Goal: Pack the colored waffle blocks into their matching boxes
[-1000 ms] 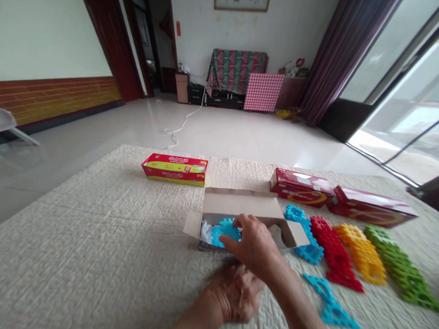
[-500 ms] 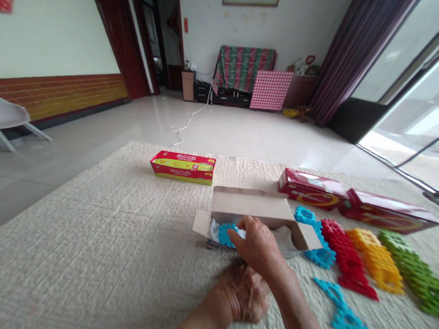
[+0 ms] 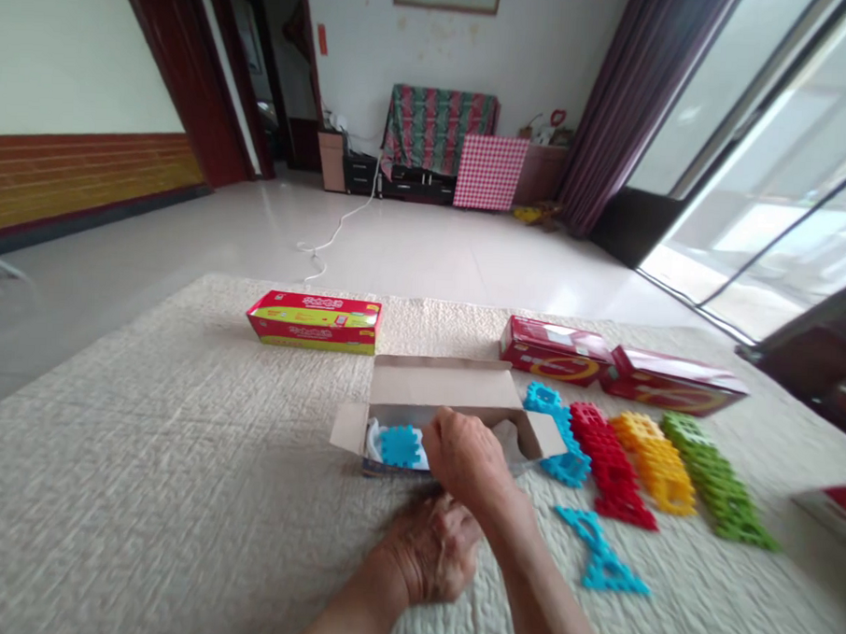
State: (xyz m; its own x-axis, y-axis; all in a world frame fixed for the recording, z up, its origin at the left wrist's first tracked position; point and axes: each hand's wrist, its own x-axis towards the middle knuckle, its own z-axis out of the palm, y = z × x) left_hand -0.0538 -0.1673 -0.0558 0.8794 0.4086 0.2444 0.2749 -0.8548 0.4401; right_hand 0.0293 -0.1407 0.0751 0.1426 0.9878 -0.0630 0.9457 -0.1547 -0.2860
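An open cardboard box (image 3: 442, 385) stands on the cream quilted cover, its flaps folded out. Inside at the left lies a blue toothed square piece (image 3: 400, 445) on white plastic. My right hand (image 3: 465, 454) is over the middle of the box, fingers curled and pressed together; whatever they may hold is hidden. Just in front of the box my left hand (image 3: 435, 548) rests low, bent, with its fingertips out of sight under the right wrist. Right of the box lie rows of blue (image 3: 569, 459), red (image 3: 609, 465), yellow (image 3: 659, 466) and green pieces (image 3: 720, 484).
A red and yellow-green box (image 3: 315, 323) lies at the back left of the quilted cover (image 3: 179, 456). Two dark red boxes (image 3: 558, 351) are at the back right. Blue triangular pieces (image 3: 605, 559) lie nearer, at the right. Another box (image 3: 835, 508) shows at the right edge.
The view has turned to the right. My right hand has moved off the blue square piece, a little rightward within the box, and its fingers have closed. The left hand stays in front of the box.
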